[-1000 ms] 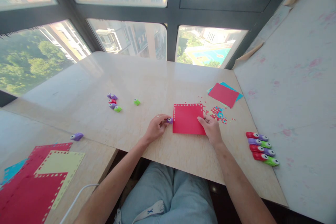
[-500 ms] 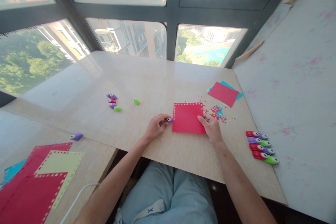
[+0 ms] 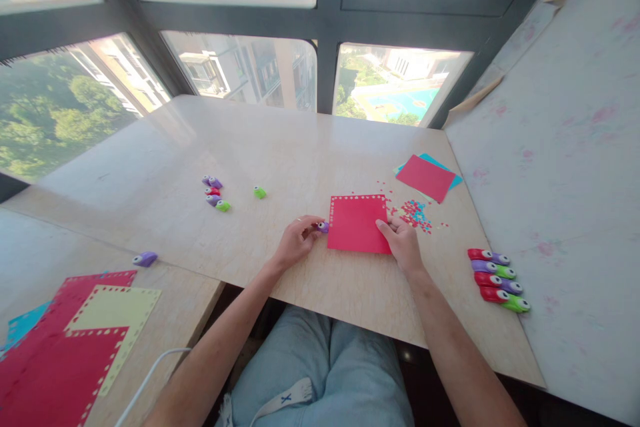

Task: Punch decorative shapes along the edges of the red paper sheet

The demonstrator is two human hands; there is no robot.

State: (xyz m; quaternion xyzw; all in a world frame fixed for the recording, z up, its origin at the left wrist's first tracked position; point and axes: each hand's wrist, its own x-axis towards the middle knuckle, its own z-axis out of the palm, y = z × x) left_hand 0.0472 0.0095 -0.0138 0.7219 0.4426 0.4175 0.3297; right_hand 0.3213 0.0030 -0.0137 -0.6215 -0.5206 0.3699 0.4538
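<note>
A red sheet of paper (image 3: 356, 227) is held over the table, with small punched holes along its top edge and the upper part of its left edge. My right hand (image 3: 400, 239) pinches its right side, thumb on top and fingers behind. At the left edge of the sheet, a purple craft punch (image 3: 323, 227) sits between the thumb and fingers of my left hand (image 3: 300, 240). Part of the punch is hidden by the fingers. Red, blue and pale confetti (image 3: 416, 213) lies scattered just beyond my right hand.
Red and blue sheets (image 3: 426, 178) lie at the back right. Several punches (image 3: 497, 280) are lined up by the right wall; another group (image 3: 215, 193), a green punch (image 3: 259, 192) and a purple one (image 3: 145, 259) lie leftward. Hole-edged sheets (image 3: 65, 360) and a white cable (image 3: 145, 383) are at lower left.
Almost nothing differs. Both hands keep their hold on the punch and the red sheet, and the whole view has shifted very slightly.
</note>
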